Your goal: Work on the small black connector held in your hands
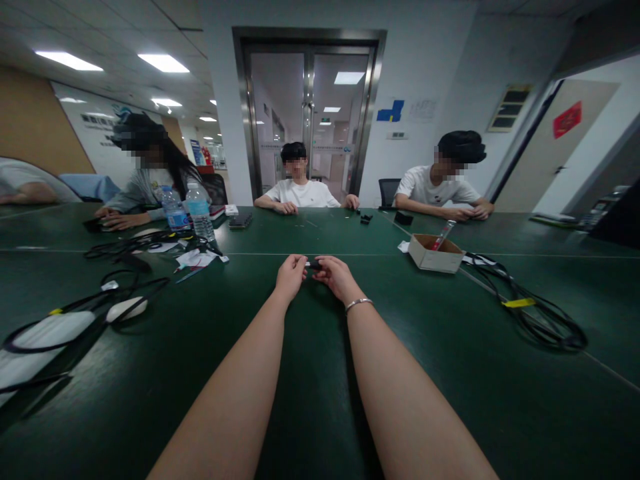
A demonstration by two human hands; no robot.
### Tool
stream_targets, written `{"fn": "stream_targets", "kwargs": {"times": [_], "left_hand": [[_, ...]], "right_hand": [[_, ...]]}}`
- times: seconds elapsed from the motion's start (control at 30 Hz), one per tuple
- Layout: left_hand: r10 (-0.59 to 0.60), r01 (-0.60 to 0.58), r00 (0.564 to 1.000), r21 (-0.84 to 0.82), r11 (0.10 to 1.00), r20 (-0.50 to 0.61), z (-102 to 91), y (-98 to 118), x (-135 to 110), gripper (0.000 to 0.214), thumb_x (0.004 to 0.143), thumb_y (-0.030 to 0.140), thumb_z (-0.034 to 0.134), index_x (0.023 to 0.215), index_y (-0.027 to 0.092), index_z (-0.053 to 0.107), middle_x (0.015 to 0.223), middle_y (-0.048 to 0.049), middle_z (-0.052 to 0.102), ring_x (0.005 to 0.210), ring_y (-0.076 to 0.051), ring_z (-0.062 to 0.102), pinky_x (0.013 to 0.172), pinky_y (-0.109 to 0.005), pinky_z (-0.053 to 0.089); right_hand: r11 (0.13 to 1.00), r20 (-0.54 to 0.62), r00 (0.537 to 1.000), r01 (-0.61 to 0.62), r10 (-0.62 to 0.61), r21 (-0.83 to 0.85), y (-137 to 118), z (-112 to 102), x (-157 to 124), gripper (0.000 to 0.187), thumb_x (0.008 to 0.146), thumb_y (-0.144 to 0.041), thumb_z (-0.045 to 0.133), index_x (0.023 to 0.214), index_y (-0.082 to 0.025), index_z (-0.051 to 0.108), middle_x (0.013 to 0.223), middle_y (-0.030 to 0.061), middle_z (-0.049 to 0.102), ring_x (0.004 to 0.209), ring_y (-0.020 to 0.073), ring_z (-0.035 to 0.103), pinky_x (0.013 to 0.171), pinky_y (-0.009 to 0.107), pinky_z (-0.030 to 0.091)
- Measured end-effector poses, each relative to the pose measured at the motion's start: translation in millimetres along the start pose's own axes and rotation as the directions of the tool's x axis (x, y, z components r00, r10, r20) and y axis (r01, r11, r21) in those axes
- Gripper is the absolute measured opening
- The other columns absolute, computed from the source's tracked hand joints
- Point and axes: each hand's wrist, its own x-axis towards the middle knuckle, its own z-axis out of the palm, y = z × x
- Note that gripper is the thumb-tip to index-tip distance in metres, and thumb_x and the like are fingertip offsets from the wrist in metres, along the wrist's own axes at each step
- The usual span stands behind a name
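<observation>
Both of my hands meet over the green table (320, 333), pinching one small black object with a silvery end (314, 265). The fingertips of my left hand (290, 278) are closed on its silvery left end. My right hand (337, 277), with a silver bangle at the wrist, grips the black right part between thumb and fingers. The object is too small for me to tell its kind, and my fingers cover parts of it.
Water bottles (200, 212), papers (196, 259) and tangled black cables (130, 243) lie to the left. On the right are an open cardboard box (436, 255) and a coiled cable (535, 313). Several people sit around the table, one person (300, 190) straight across.
</observation>
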Motion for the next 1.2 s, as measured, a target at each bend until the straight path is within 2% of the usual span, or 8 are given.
{"fn": "stream_targets", "kwargs": {"times": [0.1, 0.33, 0.77, 0.9, 1.2], "left_hand": [[-0.009, 0.009, 1.0, -0.034, 0.999, 0.019, 0.7, 3.5, -1.8, 0.026, 0.084, 0.04, 0.051, 0.087, 0.015, 0.058, 0.061, 0.0016, 0.052, 0.049, -0.008, 0.047, 0.046, -0.017, 0.037], [-0.062, 0.062, 0.998, -0.086, 0.994, 0.01, 2.9, 8.3, -2.4, 0.012, 0.081, 0.022, 0.048, 0.089, 0.016, 0.054, 0.058, 0.0028, 0.052, 0.046, -0.007, 0.047, 0.043, -0.016, 0.035], [-0.025, 0.026, 1.0, -0.085, 0.996, 0.004, 3.4, 7.1, -2.5, 0.018, 0.084, 0.033, 0.052, 0.083, 0.016, 0.05, 0.057, 0.0031, 0.055, 0.045, -0.008, 0.051, 0.048, -0.018, 0.04], [-0.042, 0.041, 0.999, -0.05, 0.998, -0.005, 2.4, 7.8, -2.9, 0.02, 0.084, 0.035, 0.053, 0.082, 0.016, 0.051, 0.057, 0.0027, 0.055, 0.045, -0.008, 0.051, 0.048, -0.019, 0.04], [-0.032, 0.033, 0.999, 0.029, 0.999, -0.033, 1.2, 5.8, -2.3, 0.027, 0.083, 0.042, 0.054, 0.075, 0.016, 0.052, 0.061, 0.0001, 0.058, 0.049, -0.01, 0.053, 0.049, -0.021, 0.041]], "right_hand": [[1.0, -0.011, 1.0, 0.0, 0.0, 0.008, -0.6, 0.2, -0.3, 0.006, 0.074, -0.01, 0.06, 0.077, -0.014, 0.064, 0.06, 0.0018, 0.063, 0.042, 0.0092, 0.054, 0.054, 0.025, 0.056], [1.0, -0.012, 1.0, -0.003, 0.003, -0.003, -0.3, 0.0, 0.3, 0.006, 0.074, -0.01, 0.06, 0.077, -0.014, 0.064, 0.059, 0.0015, 0.062, 0.042, 0.0092, 0.054, 0.053, 0.023, 0.056], [1.0, -0.017, 1.0, -0.006, 0.006, 0.007, -2.4, 1.4, -2.1, 0.01, 0.072, -0.008, 0.056, 0.077, -0.014, 0.063, 0.059, 0.0011, 0.062, 0.043, 0.0089, 0.052, 0.051, 0.022, 0.054], [1.0, -0.007, 1.0, 0.003, -0.003, 0.006, -1.8, 0.6, -1.4, 0.007, 0.072, -0.01, 0.061, 0.077, -0.014, 0.063, 0.059, 0.0014, 0.061, 0.043, 0.0093, 0.053, 0.054, 0.024, 0.055], [1.0, -0.01, 1.0, -0.009, 0.009, 0.003, -1.9, 0.2, -0.8, 0.01, 0.073, -0.008, 0.056, 0.078, -0.014, 0.063, 0.058, 0.002, 0.062, 0.043, 0.0096, 0.053, 0.055, 0.025, 0.056]]}}
